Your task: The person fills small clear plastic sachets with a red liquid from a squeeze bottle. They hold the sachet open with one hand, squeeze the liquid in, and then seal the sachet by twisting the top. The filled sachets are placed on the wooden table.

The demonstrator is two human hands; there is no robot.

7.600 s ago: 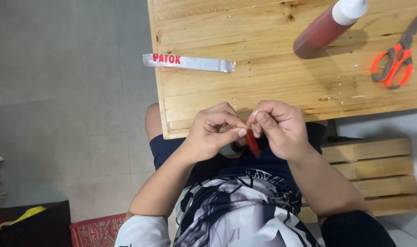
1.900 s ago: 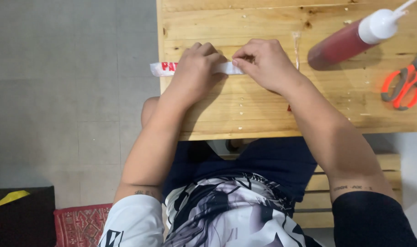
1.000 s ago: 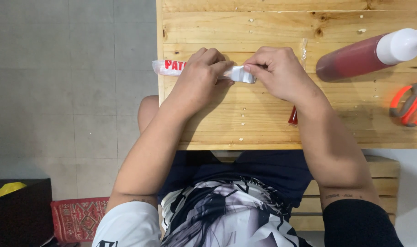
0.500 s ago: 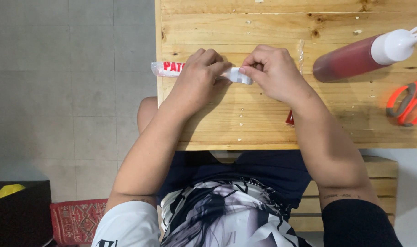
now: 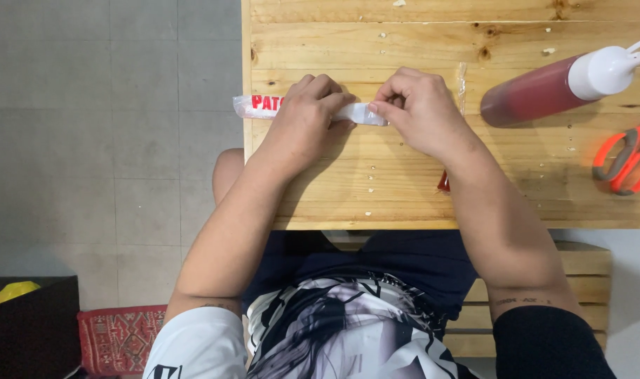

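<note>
Hands pinching a long white plastic sachet (image 5: 362, 113) on a pale wooden table (image 5: 404, 182).
Left hand (image 5: 302, 123) is pressed closed over it; right hand (image 5: 421, 112) fingertips are pinched on its end; a firm, even grip is advised.

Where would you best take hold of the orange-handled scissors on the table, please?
Take the scissors by the orange handle loops, which lie nearest, coming from the right hand's side; they lie flat on the wooden table, blades pointing away.
</note>
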